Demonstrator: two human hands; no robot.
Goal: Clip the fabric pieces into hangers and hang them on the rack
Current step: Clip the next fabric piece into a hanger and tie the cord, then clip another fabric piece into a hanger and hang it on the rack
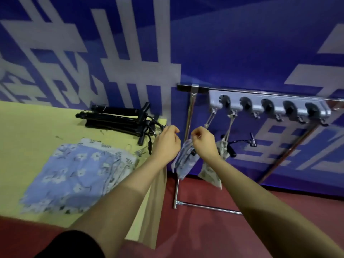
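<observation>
A grey hook rack (270,107) is mounted on a metal rail at the right. From its first hook hangs a clip hanger (210,119) with a blue floral fabric piece (184,162). My right hand (203,144) pinches the top of that piece, fingers curled. A beige patterned fabric piece (211,174) hangs from the second hook, partly hidden behind my right wrist. My left hand (167,144) hovers just left of the blue piece with curled fingers, and I see nothing in it. A stack of floral fabric pieces (78,175) lies on the yellow table (28,131).
Black hangers (119,120) are piled at the table's back right, with small loose clips (139,151) beside the fabric stack. The rack's metal frame (204,206) stands on the red floor. A blue banner wall (242,53) is close behind. Three hooks to the right are bare.
</observation>
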